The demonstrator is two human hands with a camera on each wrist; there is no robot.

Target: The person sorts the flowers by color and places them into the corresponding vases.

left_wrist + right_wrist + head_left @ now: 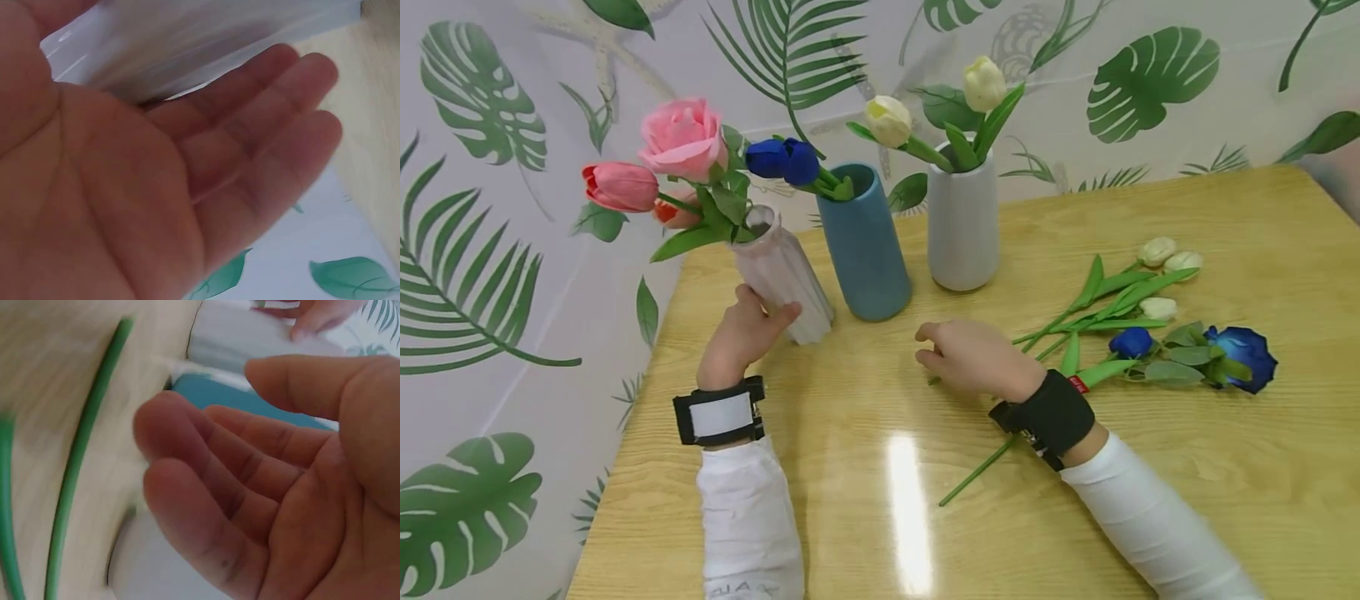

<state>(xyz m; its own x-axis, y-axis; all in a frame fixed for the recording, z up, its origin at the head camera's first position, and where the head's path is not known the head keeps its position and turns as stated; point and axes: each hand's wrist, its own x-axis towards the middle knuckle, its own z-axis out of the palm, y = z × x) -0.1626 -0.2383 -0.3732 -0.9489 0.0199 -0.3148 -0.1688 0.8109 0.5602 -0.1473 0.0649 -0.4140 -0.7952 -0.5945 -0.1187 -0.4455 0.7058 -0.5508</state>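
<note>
Home-like or staged spot, can't tell which: I'm at a wood table (pixel 857 392), leafy backdrop (pixel 1052 125) from 9 to 1 o'clock, flower vases (pixel 865 250) around 12.

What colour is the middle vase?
Muted blue; the middle vase shows best in the head view.

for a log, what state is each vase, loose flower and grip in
Pale pink ribbed vase, occupied, held
Blue cylindrical vase, occupied, standing
White cylindrical vase, occupied, standing
Three loose white tulips, lying
Loose blue tulip, lying
Blue ruffled rose, lying
Left grip, holding ribbed vase
Right grip, empty
</note>
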